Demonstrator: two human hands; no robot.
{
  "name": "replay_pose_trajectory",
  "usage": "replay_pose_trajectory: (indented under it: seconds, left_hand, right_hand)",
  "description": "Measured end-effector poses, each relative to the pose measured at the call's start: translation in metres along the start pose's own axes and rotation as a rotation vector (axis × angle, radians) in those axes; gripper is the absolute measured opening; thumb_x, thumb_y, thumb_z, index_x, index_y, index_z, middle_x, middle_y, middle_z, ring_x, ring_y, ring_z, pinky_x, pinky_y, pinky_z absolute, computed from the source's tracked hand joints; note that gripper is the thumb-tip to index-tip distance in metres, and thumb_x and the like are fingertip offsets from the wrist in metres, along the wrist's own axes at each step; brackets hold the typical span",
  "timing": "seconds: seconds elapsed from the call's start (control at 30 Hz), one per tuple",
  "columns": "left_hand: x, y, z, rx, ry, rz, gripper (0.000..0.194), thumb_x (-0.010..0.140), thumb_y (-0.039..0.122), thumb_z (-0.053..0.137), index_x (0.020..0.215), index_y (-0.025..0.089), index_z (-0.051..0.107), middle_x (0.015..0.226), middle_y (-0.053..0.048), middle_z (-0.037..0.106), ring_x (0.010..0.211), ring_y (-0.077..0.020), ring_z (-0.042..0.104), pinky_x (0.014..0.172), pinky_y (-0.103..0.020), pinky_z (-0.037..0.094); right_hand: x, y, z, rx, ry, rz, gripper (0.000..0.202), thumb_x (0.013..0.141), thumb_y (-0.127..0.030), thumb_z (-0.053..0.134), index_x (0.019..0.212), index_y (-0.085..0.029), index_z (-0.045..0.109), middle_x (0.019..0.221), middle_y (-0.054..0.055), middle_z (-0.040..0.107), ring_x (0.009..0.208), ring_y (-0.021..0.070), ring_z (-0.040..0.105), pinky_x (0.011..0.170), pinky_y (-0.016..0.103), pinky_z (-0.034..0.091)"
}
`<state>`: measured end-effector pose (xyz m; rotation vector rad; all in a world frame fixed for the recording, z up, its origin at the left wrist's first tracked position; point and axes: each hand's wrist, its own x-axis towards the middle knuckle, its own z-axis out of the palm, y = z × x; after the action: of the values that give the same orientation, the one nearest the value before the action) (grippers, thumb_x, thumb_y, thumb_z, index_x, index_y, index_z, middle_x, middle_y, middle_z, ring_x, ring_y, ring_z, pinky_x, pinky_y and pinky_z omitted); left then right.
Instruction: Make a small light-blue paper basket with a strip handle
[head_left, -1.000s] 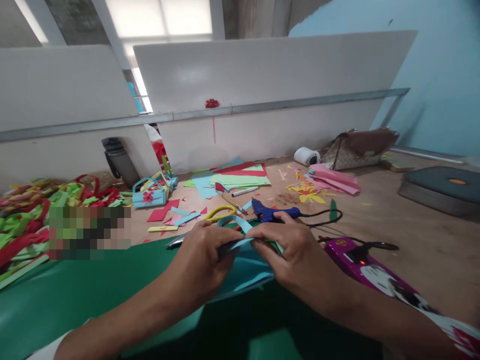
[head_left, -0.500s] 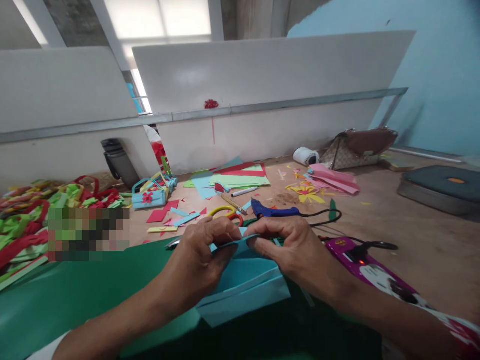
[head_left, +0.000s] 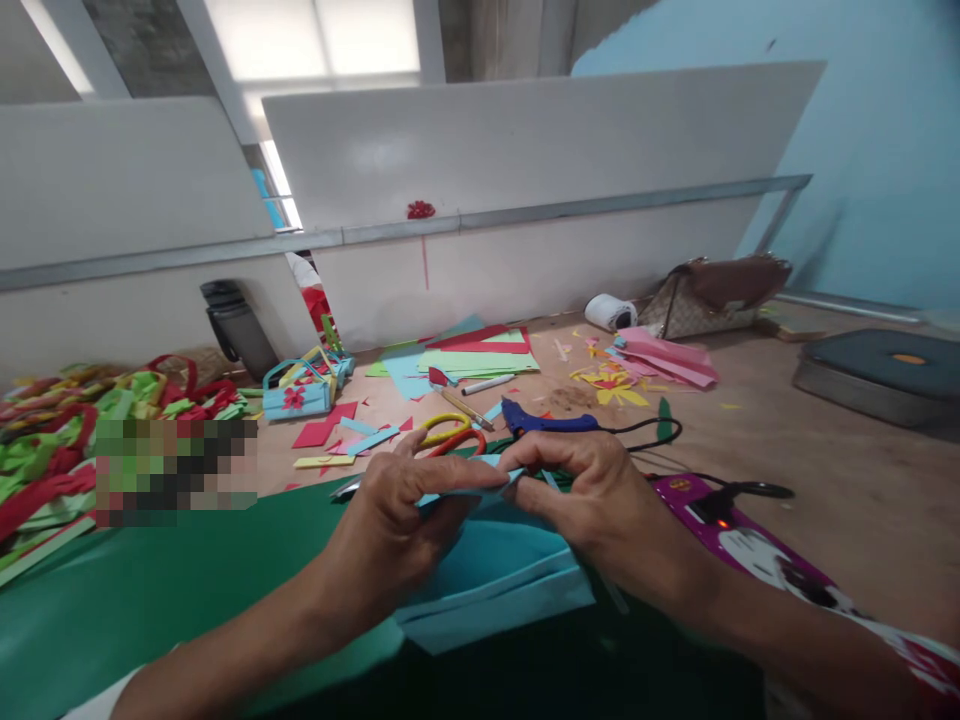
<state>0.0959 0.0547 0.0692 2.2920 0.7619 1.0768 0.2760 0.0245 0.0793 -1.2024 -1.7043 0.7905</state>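
A folded light-blue paper piece, shaped like a small open pouch, is held over the green surface. My left hand pinches its upper flap between thumb and fingers. On the same flap's right end, my right hand is closed, thumb below and fingers above. The two hands' fingertips nearly meet there, and they hide part of the fold. Just beyond the hands lie scissors with yellow and red handles and a blue glue gun.
A green mat covers the near table. Finished small blue paper bag, paper scraps and coloured sheets lie beyond. A purple power strip with a plug sits right. A dark bottle and a handbag stand at the back.
My left fingers have slid rightward along the blue paper's flap toward my right hand. The paper's lower part has shifted slightly to the right.
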Motion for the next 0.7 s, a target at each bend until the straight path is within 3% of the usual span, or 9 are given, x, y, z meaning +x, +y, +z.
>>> replay_pose_trajectory:
  seconds: [0.2, 0.4, 0.6, 0.7]
  left_hand:
    - [-0.002, -0.009, -0.001, 0.152, -0.016, 0.069, 0.030, 0.081, 0.012, 0.055, 0.096, 0.035, 0.068, 0.089, 0.005, 0.073, 0.079, -0.0162, 0.068, 0.108, -0.048, 0.017]
    - [-0.001, -0.011, 0.000, 0.284, -0.035, 0.266, 0.032, 0.083, 0.009, 0.052, 0.098, 0.033, 0.066, 0.086, 0.004, 0.072, 0.070, -0.0092, 0.064, 0.105, -0.040, 0.021]
    - [0.000, -0.009, -0.001, 0.427, -0.048, 0.385, 0.032, 0.082, 0.007, 0.045, 0.101, 0.024, 0.065, 0.084, -0.003, 0.069, 0.068, -0.0122, 0.058, 0.082, -0.034, 0.038]
    - [0.001, -0.011, 0.000, 0.425, -0.023, 0.421, 0.030, 0.083, 0.007, 0.044, 0.098, 0.021, 0.066, 0.081, -0.005, 0.069, 0.063, -0.0126, 0.056, 0.070, -0.031, 0.038]
  right_hand:
    - [-0.002, -0.003, -0.006, -0.052, -0.041, -0.046, 0.025, 0.081, -0.012, 0.050, 0.088, -0.023, 0.071, 0.077, -0.004, 0.068, 0.073, 0.0131, 0.060, 0.066, 0.023, 0.045]
    - [-0.005, -0.004, -0.008, -0.137, -0.026, -0.128, 0.026, 0.084, -0.012, 0.050, 0.089, -0.027, 0.070, 0.086, -0.006, 0.070, 0.081, 0.0121, 0.062, 0.072, 0.022, 0.045]
    - [-0.003, -0.005, -0.011, -0.137, -0.112, -0.098, 0.027, 0.088, -0.014, 0.045, 0.096, -0.026, 0.068, 0.082, -0.004, 0.069, 0.072, 0.0111, 0.062, 0.066, 0.022, 0.044]
    - [-0.001, -0.007, -0.013, -0.133, -0.162, -0.059, 0.026, 0.090, -0.019, 0.043, 0.100, -0.024, 0.066, 0.081, -0.002, 0.069, 0.069, 0.0119, 0.061, 0.063, 0.022, 0.044]
